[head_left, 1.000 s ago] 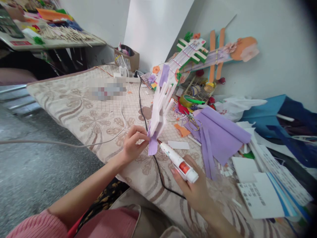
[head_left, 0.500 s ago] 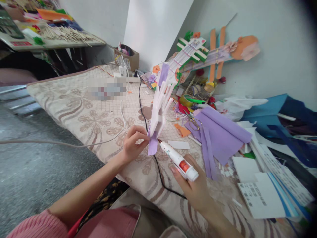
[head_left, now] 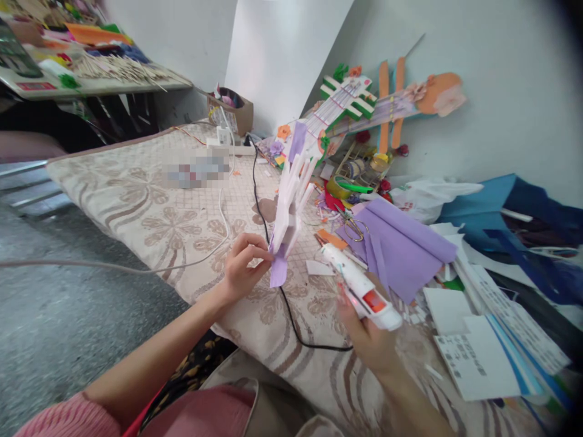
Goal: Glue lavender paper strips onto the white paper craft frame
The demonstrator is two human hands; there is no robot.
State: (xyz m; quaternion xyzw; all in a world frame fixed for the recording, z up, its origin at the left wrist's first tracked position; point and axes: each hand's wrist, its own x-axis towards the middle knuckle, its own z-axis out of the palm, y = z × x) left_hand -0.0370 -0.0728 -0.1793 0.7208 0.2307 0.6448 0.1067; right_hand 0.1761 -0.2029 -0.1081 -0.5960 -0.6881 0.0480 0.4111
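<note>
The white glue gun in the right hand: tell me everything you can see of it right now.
The glue gun is a slim, pen-shaped white tool that looks like plastic, with small coloured marks near its front and an orange-red patch toward its rear end. It lies across the fingers of the right hand, tilted, with the nozzle pointing up and left toward the foam piece in the left hand, but apart from it. It is slightly blurred. It is held above the patterned mat.
</note>
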